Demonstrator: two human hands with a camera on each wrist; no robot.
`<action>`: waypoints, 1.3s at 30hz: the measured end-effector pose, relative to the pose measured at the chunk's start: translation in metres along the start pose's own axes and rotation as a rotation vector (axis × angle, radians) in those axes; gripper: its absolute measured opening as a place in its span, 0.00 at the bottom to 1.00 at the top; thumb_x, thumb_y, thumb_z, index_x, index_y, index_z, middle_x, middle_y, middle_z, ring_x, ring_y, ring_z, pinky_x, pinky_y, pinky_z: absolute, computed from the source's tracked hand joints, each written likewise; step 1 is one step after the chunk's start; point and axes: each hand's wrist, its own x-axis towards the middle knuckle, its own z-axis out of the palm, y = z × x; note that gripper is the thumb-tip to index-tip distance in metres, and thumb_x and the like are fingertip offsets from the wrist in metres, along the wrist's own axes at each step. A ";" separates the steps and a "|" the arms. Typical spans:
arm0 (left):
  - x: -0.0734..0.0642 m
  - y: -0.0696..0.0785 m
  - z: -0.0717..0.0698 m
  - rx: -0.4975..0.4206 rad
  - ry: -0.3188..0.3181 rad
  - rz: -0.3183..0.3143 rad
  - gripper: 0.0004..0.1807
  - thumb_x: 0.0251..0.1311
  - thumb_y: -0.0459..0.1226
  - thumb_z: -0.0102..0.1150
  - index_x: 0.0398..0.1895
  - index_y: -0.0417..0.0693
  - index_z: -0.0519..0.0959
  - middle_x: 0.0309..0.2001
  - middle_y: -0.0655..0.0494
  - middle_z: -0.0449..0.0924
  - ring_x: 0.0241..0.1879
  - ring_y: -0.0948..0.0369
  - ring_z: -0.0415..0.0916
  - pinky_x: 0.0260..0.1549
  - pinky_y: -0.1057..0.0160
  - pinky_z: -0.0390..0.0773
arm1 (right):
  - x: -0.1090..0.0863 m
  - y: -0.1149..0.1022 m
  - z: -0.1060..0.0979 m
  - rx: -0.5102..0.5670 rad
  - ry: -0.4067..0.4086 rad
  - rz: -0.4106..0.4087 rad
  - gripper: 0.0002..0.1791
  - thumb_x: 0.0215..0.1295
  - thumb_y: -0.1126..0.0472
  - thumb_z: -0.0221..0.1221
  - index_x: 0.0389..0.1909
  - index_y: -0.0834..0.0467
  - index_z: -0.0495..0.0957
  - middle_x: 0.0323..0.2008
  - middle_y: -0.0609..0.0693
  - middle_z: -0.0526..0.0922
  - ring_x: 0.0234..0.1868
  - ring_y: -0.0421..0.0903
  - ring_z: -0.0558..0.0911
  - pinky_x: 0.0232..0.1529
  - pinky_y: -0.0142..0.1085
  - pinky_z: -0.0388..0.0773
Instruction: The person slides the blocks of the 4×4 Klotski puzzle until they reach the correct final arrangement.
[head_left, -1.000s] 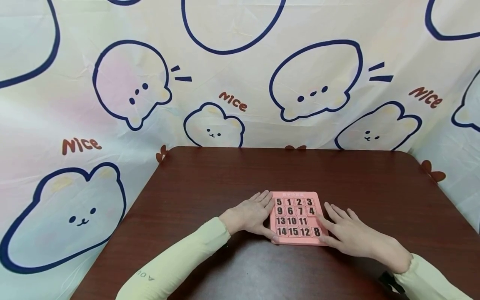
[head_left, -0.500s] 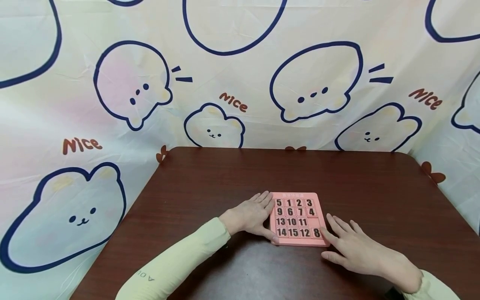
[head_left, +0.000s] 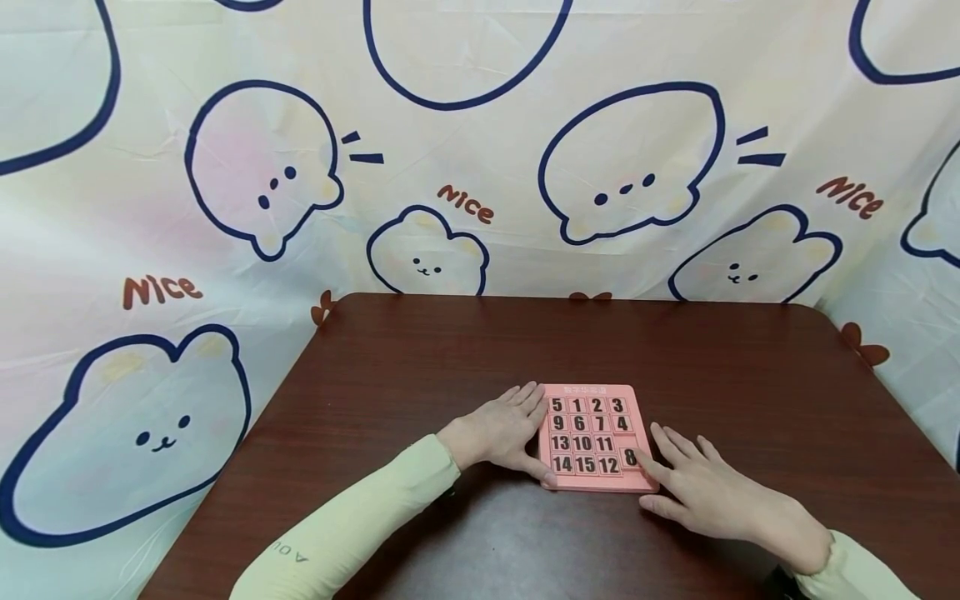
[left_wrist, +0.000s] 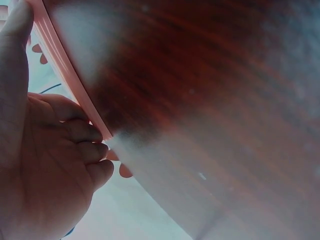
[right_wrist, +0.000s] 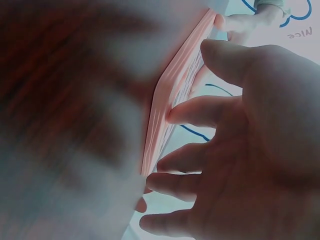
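A pink number slide puzzle [head_left: 585, 482] with black numerals lies flat on the table. My left hand [head_left: 501, 429] rests along its left edge, fingers extended and thumb at the lower left corner; in the left wrist view those fingers [left_wrist: 82, 131] touch the puzzle's side [left_wrist: 70, 75]. My right hand [head_left: 712, 492] is at the right side with spread fingers. Its index fingertip touches the tile numbered 8 [head_left: 630, 457], which sits partway between the bottom row and the gap above it. In the right wrist view, the index finger [right_wrist: 197, 111] reaches over the puzzle's edge [right_wrist: 160, 110].
The dark brown wooden table [head_left: 420, 358] extends around the puzzle on all sides. Behind and beside it hangs a pale curtain [head_left: 517, 150] with blue-outlined cartoon bears and the word "Nice".
The right hand first drew back slightly toward the lower right, then came in to the 8 tile. That tile has slid a little upward from the bottom row. The left hand stays still.
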 end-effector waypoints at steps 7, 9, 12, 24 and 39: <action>0.000 0.001 -0.001 -0.014 -0.009 -0.004 0.69 0.44 0.81 0.45 0.78 0.41 0.48 0.79 0.42 0.42 0.79 0.50 0.39 0.77 0.56 0.46 | 0.013 0.005 -0.004 0.008 -0.026 0.028 0.37 0.65 0.37 0.56 0.67 0.57 0.71 0.71 0.71 0.61 0.71 0.68 0.62 0.60 0.73 0.60; -0.001 0.001 -0.001 -0.019 -0.012 -0.006 0.68 0.44 0.81 0.45 0.78 0.41 0.48 0.79 0.43 0.42 0.79 0.51 0.39 0.78 0.56 0.46 | 0.015 0.006 -0.004 0.005 -0.024 0.030 0.37 0.66 0.38 0.56 0.67 0.57 0.71 0.71 0.71 0.61 0.71 0.68 0.62 0.60 0.73 0.59; -0.001 0.001 0.000 -0.022 -0.015 -0.007 0.68 0.44 0.81 0.45 0.78 0.41 0.48 0.79 0.43 0.41 0.79 0.51 0.38 0.78 0.56 0.46 | 0.016 0.006 -0.004 -0.002 -0.018 0.027 0.36 0.66 0.38 0.56 0.67 0.57 0.72 0.71 0.71 0.61 0.71 0.68 0.62 0.60 0.73 0.59; -0.001 0.001 -0.001 -0.018 -0.016 -0.010 0.69 0.44 0.81 0.45 0.78 0.41 0.48 0.79 0.43 0.41 0.79 0.50 0.38 0.78 0.56 0.46 | 0.012 -0.016 -0.013 0.015 -0.049 -0.043 0.35 0.66 0.38 0.56 0.66 0.57 0.73 0.72 0.68 0.60 0.72 0.67 0.60 0.61 0.74 0.57; 0.000 0.001 -0.003 -0.026 -0.026 -0.013 0.68 0.44 0.81 0.45 0.78 0.42 0.47 0.79 0.44 0.40 0.79 0.50 0.38 0.78 0.56 0.46 | 0.013 -0.020 -0.003 0.019 -0.048 -0.052 0.33 0.66 0.40 0.56 0.66 0.54 0.73 0.72 0.68 0.61 0.73 0.66 0.60 0.61 0.73 0.58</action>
